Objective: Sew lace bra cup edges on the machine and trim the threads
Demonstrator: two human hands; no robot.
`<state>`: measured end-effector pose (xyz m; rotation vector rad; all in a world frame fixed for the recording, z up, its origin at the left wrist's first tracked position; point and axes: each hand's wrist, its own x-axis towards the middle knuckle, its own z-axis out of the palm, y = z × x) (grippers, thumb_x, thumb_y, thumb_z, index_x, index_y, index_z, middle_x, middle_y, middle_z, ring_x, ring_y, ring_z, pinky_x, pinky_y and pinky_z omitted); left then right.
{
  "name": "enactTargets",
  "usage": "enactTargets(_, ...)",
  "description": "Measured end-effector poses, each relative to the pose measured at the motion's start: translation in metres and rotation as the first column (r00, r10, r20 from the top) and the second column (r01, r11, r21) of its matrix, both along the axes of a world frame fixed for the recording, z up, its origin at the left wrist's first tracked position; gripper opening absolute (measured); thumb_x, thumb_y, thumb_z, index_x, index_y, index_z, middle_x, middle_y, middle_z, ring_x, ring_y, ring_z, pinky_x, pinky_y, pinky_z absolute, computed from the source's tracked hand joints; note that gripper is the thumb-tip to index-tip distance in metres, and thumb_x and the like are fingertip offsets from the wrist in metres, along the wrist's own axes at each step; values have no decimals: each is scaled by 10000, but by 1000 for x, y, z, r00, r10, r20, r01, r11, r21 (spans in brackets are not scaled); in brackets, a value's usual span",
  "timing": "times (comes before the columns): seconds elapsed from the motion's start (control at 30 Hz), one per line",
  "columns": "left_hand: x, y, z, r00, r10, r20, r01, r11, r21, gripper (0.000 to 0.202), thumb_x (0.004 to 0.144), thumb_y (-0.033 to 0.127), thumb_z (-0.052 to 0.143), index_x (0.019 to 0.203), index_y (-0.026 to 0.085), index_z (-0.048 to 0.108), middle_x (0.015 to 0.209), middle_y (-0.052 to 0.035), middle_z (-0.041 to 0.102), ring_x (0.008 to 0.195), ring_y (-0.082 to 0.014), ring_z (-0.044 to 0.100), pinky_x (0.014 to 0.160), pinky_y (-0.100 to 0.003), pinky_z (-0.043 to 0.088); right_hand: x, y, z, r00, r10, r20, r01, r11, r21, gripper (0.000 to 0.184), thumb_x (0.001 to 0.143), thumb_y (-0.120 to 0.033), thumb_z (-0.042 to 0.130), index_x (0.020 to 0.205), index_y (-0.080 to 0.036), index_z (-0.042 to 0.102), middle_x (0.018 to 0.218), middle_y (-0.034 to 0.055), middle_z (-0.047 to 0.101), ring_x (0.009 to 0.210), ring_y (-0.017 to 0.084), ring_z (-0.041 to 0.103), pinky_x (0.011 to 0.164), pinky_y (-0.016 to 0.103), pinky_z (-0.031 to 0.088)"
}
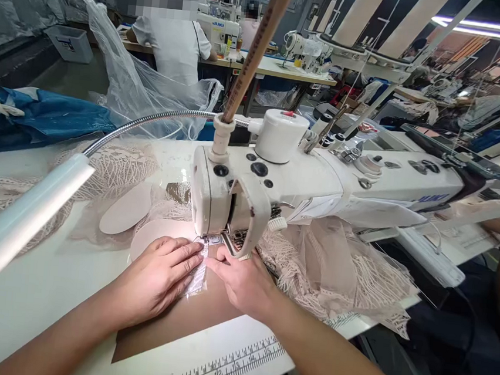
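- My left hand (pixel 157 279) lies flat with fingers spread, its fingertips pressing the white label (pixel 198 274) onto the tan fabric (pixel 202 318).
- My right hand (pixel 243 281) rests open just right of the label, fingertips by the presser foot.
- The label's far end sits under the sewing machine (pixel 321 182) head.
- Lace fabric (pixel 335 266) is bunched to the right.
- A lamp (pixel 16 224) reaches in from the left.
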<state>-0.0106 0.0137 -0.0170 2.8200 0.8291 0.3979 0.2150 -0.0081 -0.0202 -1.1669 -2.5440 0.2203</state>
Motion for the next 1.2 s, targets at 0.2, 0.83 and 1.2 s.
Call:
enactTargets(0.2, -8, 0, -3, 997, -57, 54, 62, 994, -87, 328, 910, 172, 471, 1222, 198, 571, 1125, -123, 580, 1001, -257, 527, 846, -408, 416, 5, -3, -3, 992, 129, -13, -130, 990, -46, 416, 728, -30, 497, 1067, -217, 649, 860, 24, 553, 688, 152, 373, 593, 282, 239)
enactTargets(0.83, -8, -2, 3, 990, -138, 30, 141, 978, -152, 243, 917, 140, 456, 1088, 212, 612, 850, -55, 527, 789, -193, 443, 746, -353, 368, 8, -4, -10, 978, 191, -85, -194, 981, -28, 323, 750, -55, 512, 999, -203, 655, 801, 13, 558, 686, 143, 424, 635, 279, 294)
enactTargets(1.2, -7, -4, 4, 994, -102, 40, 107, 982, -158, 284, 942, 165, 432, 1159, 220, 606, 955, -84, 585, 853, -210, 489, 763, -360, 417, 4, -7, -8, 974, 224, 22, -224, 974, 0, 324, 699, -35, 547, 979, -177, 626, 832, 19, 565, 736, 152, 403, 607, 287, 238)
